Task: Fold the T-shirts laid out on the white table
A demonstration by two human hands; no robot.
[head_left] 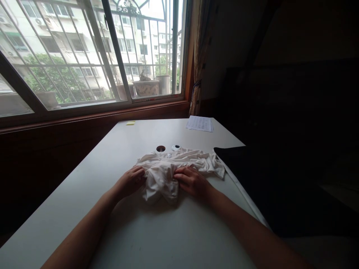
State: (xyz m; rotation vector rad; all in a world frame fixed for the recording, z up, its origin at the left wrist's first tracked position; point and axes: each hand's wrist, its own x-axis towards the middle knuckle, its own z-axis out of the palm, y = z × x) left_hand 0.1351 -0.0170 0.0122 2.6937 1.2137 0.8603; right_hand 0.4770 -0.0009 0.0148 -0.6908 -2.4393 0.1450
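Note:
A crumpled white shirt (161, 181) lies on the white table (117, 231) in front of me. Its neckline faces the far side, and one sleeve spreads out to the right. My left hand (133, 180) grips the bunched cloth at its left side, fingers curled into the fabric. On the other side, my right hand (192, 181) pinches the same bunched part. Between the two hands a fold of cloth bulges up and hangs toward me. My fingertips are partly hidden in the fabric.
Just beyond the shirt are a brown tape roll (160, 148) and a white roll (176, 147). Printed papers (199, 123) and yellow sticky notes (130, 123) lie at the far edge. A dark cloth-like sheet (252, 179) covers the table's right edge. A barred window stands behind.

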